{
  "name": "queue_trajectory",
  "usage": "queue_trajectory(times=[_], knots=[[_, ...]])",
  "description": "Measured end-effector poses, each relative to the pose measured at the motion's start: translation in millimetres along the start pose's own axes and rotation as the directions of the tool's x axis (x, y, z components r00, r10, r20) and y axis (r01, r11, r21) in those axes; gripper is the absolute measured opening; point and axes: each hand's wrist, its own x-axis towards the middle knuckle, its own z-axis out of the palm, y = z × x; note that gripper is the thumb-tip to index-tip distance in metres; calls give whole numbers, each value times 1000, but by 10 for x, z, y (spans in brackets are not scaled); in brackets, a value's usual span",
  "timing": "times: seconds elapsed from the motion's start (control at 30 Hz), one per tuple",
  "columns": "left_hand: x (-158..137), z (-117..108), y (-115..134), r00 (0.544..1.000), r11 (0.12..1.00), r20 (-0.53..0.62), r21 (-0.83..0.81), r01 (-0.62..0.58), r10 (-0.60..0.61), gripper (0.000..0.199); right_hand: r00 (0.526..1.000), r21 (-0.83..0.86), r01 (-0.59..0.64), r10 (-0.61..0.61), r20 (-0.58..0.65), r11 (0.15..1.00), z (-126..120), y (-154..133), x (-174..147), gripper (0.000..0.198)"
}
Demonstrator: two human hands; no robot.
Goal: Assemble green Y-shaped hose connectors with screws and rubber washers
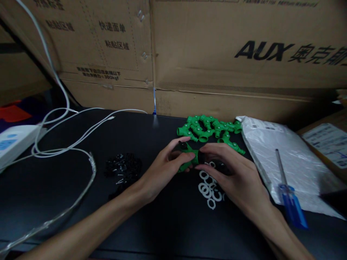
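My left hand [168, 164] is closed around a green plastic valve fitting [187, 165], thumb on its near side. A small black lever sticks up from the fitting at the back. On the fitting's right end sits a black ring-shaped cap [201, 157], pinched between the thumb and fingers of my right hand [233, 168]. Just below my right fingers lie several white ring washers [207, 189], some overlapping. Behind my hands is a pile of similar green fittings [208, 126]. To the left, near my left forearm, small black parts and screws [123, 168] lie heaped.
A blue-handled screwdriver [291, 204] rests across a silvery white mailing bag [284, 155] on the right. White cables [67, 150] loop over the left of the black table [168, 231], beside a white power strip [18, 141]. Large cardboard boxes [195, 54] stand along the back.
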Motion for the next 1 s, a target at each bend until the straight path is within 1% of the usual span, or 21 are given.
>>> queue_trajectory(times=[0.07,0.13,0.27,0.4,0.7,0.8,0.93,1.0], knots=[[4,-9,-8,1000,1000,3,1,-5,5,47,998,-38,63,-63,7,997,-2,-7,8,35],[6,-18,-10,1000,1000,-5,6,-1,1,47,996,-39,90,-89,32,995,-10,-6,18,37],[7,-27,4,999,1000,-33,26,10,-9,47,994,-27,83,-81,76,996,-35,7,27,36],[15,-21,15,1000,1000,-25,15,7,-7,46,993,-26,97,-95,74,995,-42,14,24,33],[20,-24,6,999,1000,-13,5,30,-30,45,988,4,144,-144,50,990,-9,58,8,38],[16,-8,25,999,999,-24,-5,43,-44,43,990,-7,132,-132,42,991,-14,53,-10,39],[15,-6,41,999,999,-29,0,44,-44,43,996,-53,82,-80,37,995,-28,32,-21,40],[12,-16,39,999,999,-21,10,43,-43,43,995,-70,92,-89,38,993,-33,23,-14,38]])
